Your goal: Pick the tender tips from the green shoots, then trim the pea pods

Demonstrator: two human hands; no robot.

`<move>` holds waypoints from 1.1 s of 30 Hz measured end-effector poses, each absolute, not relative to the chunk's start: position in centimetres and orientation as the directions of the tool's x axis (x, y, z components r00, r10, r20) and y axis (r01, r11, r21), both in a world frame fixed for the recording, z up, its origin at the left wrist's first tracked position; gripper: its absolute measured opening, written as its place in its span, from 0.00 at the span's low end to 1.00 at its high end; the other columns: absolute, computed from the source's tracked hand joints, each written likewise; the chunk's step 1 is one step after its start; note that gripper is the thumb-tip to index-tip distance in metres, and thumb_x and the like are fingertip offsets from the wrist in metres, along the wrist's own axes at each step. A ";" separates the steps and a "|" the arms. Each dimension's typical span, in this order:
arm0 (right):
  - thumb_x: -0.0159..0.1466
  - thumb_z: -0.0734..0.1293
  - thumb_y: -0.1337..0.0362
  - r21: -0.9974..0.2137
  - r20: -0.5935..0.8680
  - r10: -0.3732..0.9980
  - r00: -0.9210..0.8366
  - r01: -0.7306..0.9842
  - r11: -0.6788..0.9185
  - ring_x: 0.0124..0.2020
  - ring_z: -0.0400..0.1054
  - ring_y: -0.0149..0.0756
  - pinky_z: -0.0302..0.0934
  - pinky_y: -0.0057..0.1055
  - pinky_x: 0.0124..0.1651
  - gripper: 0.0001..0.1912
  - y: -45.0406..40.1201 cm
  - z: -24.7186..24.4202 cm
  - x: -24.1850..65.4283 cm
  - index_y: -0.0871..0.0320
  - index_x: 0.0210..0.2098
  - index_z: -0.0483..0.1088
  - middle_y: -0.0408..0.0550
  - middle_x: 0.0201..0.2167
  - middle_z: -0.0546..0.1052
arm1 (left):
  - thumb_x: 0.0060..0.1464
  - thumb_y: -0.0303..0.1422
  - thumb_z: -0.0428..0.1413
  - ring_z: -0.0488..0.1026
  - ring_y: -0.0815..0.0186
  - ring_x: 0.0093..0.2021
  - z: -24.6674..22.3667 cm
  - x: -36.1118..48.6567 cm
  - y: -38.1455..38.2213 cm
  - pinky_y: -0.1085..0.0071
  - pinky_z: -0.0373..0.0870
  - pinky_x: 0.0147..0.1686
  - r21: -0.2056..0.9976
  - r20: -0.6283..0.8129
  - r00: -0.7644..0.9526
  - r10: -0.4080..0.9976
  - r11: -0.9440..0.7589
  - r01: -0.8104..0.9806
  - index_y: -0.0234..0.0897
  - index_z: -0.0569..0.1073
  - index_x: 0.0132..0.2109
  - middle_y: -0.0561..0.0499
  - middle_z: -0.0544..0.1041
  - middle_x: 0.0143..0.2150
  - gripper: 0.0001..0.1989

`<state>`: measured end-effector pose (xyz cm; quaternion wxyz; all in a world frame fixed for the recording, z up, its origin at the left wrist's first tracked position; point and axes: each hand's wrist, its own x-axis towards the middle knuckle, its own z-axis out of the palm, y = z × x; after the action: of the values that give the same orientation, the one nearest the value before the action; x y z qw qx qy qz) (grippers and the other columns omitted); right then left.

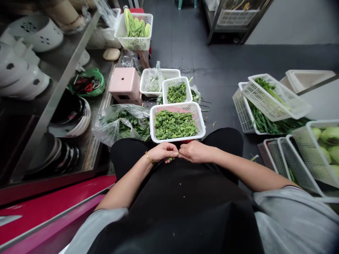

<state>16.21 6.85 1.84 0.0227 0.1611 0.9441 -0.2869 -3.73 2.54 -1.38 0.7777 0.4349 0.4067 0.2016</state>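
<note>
My left hand [163,152], with a gold bracelet at the wrist, is closed on a small green vegetable piece [170,159] that shows below its fingers. Fingertip to fingertip beside it, my right hand [194,151] is pinched at the same piece; its fingers partly hide what they grip. Both hands are over my lap, just in front of a white basket [200,131] of cut green stalks and florets [174,124]. A smaller white basket [164,92] of similar greens [176,93] stands behind it. Left of the large basket lies a clear plastic bag [106,121] with leafy greens [127,123].
A pink stool [124,84] stands beyond the bag. Shelves [71,56] with dishes run along the left. Farther off is a basket of long green vegetables [137,26]. At right are baskets with greens [275,97] and pale round vegetables [331,135].
</note>
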 end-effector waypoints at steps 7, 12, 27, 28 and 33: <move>0.67 0.51 0.48 -0.967 -0.256 0.722 -0.642 0.164 -0.197 0.14 0.56 0.27 0.55 0.26 0.21 0.24 7.0 0.5 15.7 0.59 0.27 0.64 0.35 0.13 0.57 | 0.48 0.41 0.60 0.70 0.65 0.32 4.5 -3.6 2.8 0.66 0.69 0.35 0.997 0.050 -0.032 0.998 -0.052 -0.053 0.38 0.71 0.33 0.48 0.71 0.31 0.11; 0.59 0.66 0.55 -0.660 -0.470 0.464 -0.751 0.648 0.379 0.31 0.70 0.33 0.58 0.27 0.32 0.16 11.1 1.3 19.7 0.56 0.42 0.74 0.47 0.31 0.76 | 0.49 0.43 0.56 0.63 0.70 0.22 4.1 -8.1 5.7 0.71 0.63 0.21 0.872 -0.200 -0.054 0.978 0.153 -0.465 0.39 0.64 0.32 0.53 0.66 0.26 0.13; 0.64 0.61 0.59 -0.485 -0.168 0.724 -0.669 0.695 0.531 0.36 0.68 0.33 0.57 0.27 0.40 0.12 15.6 -2.8 17.3 0.58 0.37 0.75 0.47 0.33 0.75 | 0.44 0.39 0.61 0.57 0.74 0.18 -2.8 -7.9 8.3 0.75 0.56 0.20 0.954 -0.296 -0.106 0.949 0.288 -0.085 0.36 0.67 0.27 0.59 0.61 0.17 0.13; 0.64 0.61 0.60 -0.541 -0.167 0.744 -0.647 0.691 0.480 0.35 0.68 0.32 0.57 0.27 0.40 0.12 15.0 -2.2 18.5 0.59 0.35 0.74 0.47 0.32 0.75 | 0.45 0.38 0.61 0.58 0.73 0.18 -3.3 -7.6 8.5 0.75 0.55 0.21 0.963 -0.245 -0.093 0.965 0.253 0.095 0.35 0.69 0.26 0.57 0.63 0.18 0.12; 0.62 0.62 0.61 -0.658 -0.472 0.537 -0.699 0.685 0.314 0.28 0.68 0.30 0.59 0.26 0.35 0.13 10.8 -0.1 22.1 0.58 0.42 0.73 0.44 0.31 0.76 | 0.47 0.34 0.58 0.66 0.67 0.24 -5.6 -5.1 10.2 0.71 0.60 0.29 0.794 -0.139 0.102 0.985 0.049 0.606 0.37 0.79 0.34 0.52 0.73 0.22 0.08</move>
<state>22.06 10.77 -0.07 0.0828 0.3788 0.8062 -0.4469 -5.08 10.20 -5.63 0.3740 0.6412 0.6203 0.2533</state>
